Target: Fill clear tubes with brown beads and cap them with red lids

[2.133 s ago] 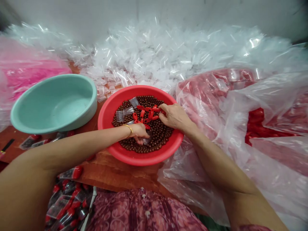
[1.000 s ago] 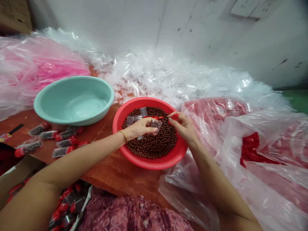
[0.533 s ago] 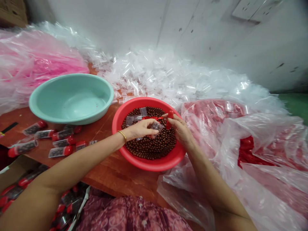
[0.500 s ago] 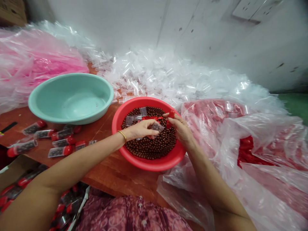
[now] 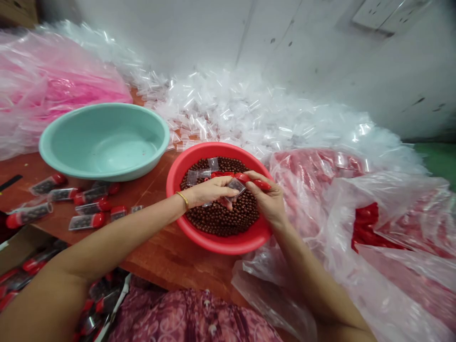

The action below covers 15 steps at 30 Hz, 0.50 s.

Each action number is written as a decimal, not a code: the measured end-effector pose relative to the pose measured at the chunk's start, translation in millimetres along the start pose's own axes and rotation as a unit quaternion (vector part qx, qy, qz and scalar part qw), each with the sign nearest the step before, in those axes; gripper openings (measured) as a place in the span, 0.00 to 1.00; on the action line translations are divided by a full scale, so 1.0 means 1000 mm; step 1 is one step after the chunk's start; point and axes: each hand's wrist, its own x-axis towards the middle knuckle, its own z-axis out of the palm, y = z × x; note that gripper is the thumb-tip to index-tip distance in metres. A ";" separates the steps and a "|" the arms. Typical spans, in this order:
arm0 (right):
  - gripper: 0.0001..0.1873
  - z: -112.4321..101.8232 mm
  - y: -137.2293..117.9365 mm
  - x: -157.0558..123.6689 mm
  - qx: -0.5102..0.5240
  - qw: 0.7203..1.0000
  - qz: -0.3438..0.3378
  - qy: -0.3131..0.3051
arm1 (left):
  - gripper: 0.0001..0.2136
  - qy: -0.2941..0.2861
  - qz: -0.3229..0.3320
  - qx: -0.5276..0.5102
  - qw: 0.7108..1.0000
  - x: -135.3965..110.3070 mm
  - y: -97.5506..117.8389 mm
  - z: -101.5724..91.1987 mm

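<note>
Over a red basin of small brown balls, my left hand is closed on a clear plastic tube with dark balls inside. My right hand pinches a red cap close to the tube's end; whether cap and tube touch I cannot tell. Several empty clear tubes and more red caps lie on the balls behind my left hand, partly hidden by it.
Left of the red basin stands a mint-green basin. Several filled, red-capped tubes lie before it, above a box of more. Clear tubes are heaped along the wall. Plastic bags with red contents lie to the right; a pink-filled bag is far left.
My right hand has moved slightly left, bringing the red cap from upright to lying flat near the tube's end. My left hand still holds the tube in about the same place.
</note>
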 end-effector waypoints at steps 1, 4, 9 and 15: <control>0.10 0.001 -0.001 -0.002 -0.023 0.999 -0.030 -0.010 | 0.07 0.005 0.007 -0.006 1.000 0.000 0.000 0.001; 0.10 0.002 -0.005 -0.007 -0.057 0.993 -0.098 -0.037 | 0.06 0.025 0.026 -0.007 0.999 0.000 0.001 0.004; 0.14 0.002 -0.005 -0.012 -0.117 0.973 -0.181 -0.081 | 0.13 0.089 0.037 0.074 0.993 0.000 -0.002 0.008; 0.13 0.011 -0.011 -0.021 -0.136 0.979 -0.136 -0.072 | 0.15 0.130 0.059 0.101 0.985 0.004 -0.009 0.004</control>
